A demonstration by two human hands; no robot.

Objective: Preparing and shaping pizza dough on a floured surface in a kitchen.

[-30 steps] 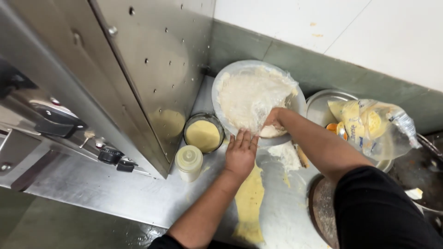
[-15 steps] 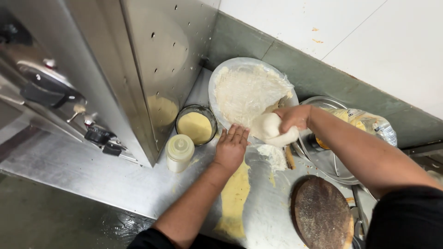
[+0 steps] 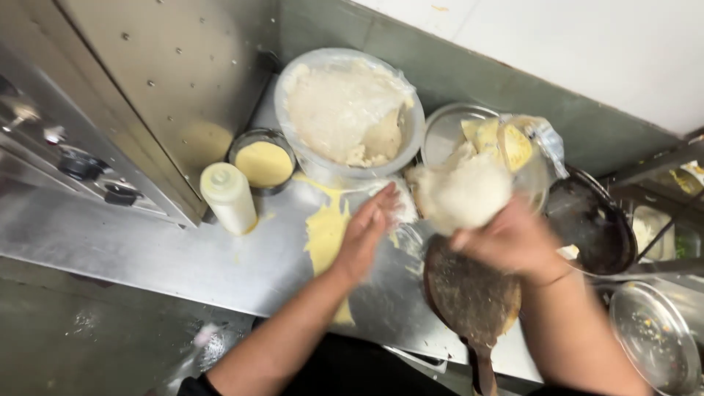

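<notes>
In the head view, a lump of white dough [image 3: 460,189] is held in the right hand [image 3: 513,238], fingers closed around it, above the round dark board [image 3: 469,297]. The left hand [image 3: 368,229] is open, palm flat on the steel counter [image 3: 169,253], beside the dough bowl [image 3: 348,110].

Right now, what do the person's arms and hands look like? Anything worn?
Both forearms are bare, no gloves. The left hand has flour dusting on the fingers. The right hand is motion-blurred; a thin band seems to circle its wrist. Dark clothing shows near the bottom edge.
</notes>
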